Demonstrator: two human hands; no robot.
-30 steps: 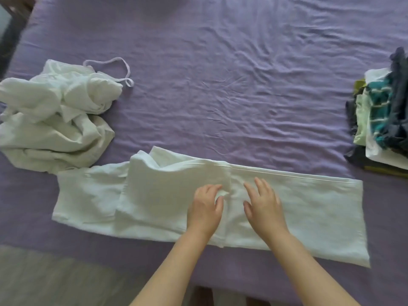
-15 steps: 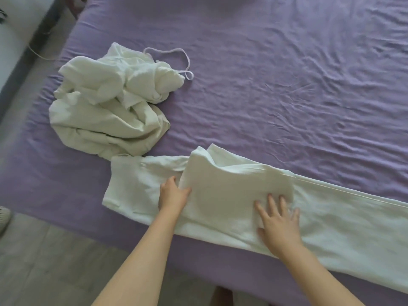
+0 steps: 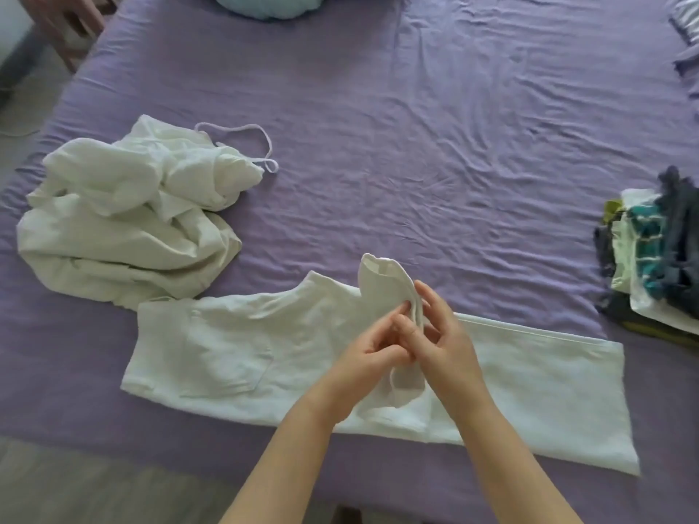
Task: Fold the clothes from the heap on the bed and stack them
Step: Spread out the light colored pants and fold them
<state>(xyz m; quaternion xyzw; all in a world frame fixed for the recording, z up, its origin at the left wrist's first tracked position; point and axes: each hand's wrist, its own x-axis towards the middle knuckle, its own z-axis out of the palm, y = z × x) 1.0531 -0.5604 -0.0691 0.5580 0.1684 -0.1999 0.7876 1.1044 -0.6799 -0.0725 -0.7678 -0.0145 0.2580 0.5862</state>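
Observation:
White trousers (image 3: 227, 353) lie lengthwise along the near edge of the purple bed (image 3: 416, 145), back pocket facing up. At their middle a flap of the white cloth stands raised off the rest. My left hand (image 3: 363, 357) and my right hand (image 3: 450, 342) meet there, and both pinch that raised cloth between fingers and thumb. A heap of crumpled white clothes (image 3: 125, 228) with a loose drawstring lies at the left, touching the trousers' waist end. A stack of folded clothes (image 3: 650, 251) in dark, teal and pale colours sits at the right edge.
A light blue cushion (image 3: 264, 3) lies at the far end of the bed. Wooden furniture (image 3: 68, 28) stands off the far left corner. Grey floor (image 3: 75, 485) shows at the near left, beyond the bed's edge.
Both hands lay flat on the folded trouser part, the left out at its left edge. Now they have come together at the middle and lifted a flap of cloth.

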